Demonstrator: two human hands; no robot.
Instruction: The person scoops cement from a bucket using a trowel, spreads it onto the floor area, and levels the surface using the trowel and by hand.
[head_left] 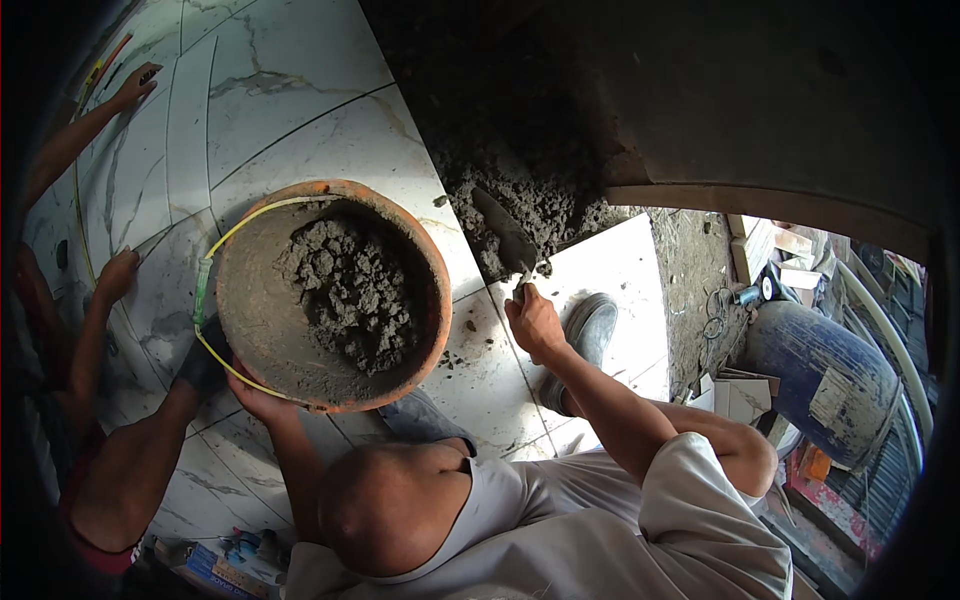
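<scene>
An orange bucket (pixel 436 262) with a yellow wire handle and a green grip stands tilted on the tiles, its mouth toward me. Crumbly grey mortar (pixel 350 290) lies inside it. My left hand (pixel 262 396) holds the bucket at its near-left side; most of the fingers are hidden behind it. To the right, my right hand (pixel 537 325) is closed round the handle of a trowel (pixel 505 232). The trowel's blade rests at a bed of loose mortar (pixel 565 205) along the edge of the tiled floor.
Marble-patterned tiles (pixel 300 50) cover the floor at left. A co-worker's hands (pixel 120 275) are at the far left. A dark panel (pixel 780 110) stands beyond the mortar. At right are a blue drum (pixel 820 370), tile offcuts (pixel 745 398) and an angle grinder (pixel 752 293).
</scene>
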